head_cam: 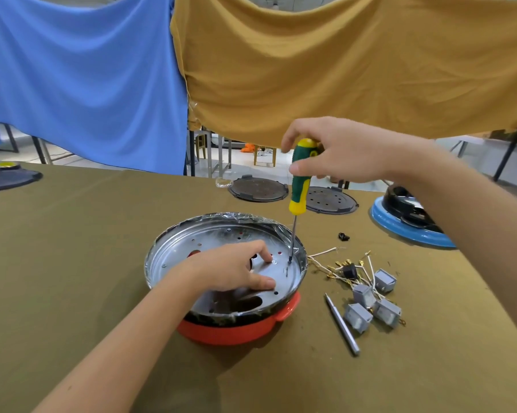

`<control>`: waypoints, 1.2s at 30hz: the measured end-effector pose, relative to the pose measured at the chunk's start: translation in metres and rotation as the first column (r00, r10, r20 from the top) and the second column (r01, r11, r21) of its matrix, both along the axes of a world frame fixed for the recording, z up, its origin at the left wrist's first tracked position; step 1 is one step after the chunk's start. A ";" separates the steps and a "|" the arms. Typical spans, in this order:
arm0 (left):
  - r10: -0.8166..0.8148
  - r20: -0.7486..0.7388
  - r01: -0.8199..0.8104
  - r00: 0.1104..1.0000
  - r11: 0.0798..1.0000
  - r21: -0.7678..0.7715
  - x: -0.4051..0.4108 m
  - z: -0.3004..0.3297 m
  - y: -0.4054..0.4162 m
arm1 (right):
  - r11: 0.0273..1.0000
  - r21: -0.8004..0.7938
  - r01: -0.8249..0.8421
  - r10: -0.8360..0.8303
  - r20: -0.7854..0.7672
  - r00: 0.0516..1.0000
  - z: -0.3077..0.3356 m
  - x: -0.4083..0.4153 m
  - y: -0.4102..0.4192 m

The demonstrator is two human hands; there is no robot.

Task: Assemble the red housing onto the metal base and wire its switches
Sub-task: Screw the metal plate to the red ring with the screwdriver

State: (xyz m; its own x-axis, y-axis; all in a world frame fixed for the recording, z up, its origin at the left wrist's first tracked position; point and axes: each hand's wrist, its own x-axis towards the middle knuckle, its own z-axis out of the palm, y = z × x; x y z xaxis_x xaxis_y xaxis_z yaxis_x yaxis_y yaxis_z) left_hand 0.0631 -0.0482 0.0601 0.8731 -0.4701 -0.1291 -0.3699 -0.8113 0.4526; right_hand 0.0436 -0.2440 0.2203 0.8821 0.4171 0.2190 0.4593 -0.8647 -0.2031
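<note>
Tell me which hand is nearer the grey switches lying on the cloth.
Left. The left hand rests inside the metal base, level with the grey switches; the right hand grips the screwdriver handle higher up.

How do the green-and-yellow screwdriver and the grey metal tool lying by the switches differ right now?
The screwdriver stands nearly upright, gripped by the right hand, its tip down on the metal base; the grey tool lies flat on the table cloth, untouched. The screwdriver has a thick green-and-yellow handle; the grey tool is plain, slim metal all along. Both are long, slender and pointed.
</note>
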 end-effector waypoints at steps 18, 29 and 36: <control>-0.009 0.007 0.009 1.000 1.000 0.005 -0.001 0.001 0.000 | 0.992 0.108 0.066 -0.078 0.110 0.991 -0.017 0.006 -0.002; -0.004 -0.019 0.004 1.000 1.000 0.009 -0.002 0.003 -0.001 | 0.992 0.094 0.083 -0.088 0.042 0.995 -0.020 0.006 -0.002; -0.002 -0.005 0.002 1.000 1.000 0.019 -0.002 0.002 -0.001 | 0.978 0.133 0.162 -0.189 0.222 0.957 -0.029 0.007 0.002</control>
State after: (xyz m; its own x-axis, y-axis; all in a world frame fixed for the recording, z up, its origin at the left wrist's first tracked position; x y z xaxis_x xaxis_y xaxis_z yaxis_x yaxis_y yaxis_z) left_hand 0.0606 -0.0496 0.0625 0.8714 -0.4697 -0.1420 -0.3697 -0.8187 0.4393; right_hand 0.0503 -0.2416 0.1910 0.8583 0.2213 0.4630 0.3484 -0.9137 -0.2092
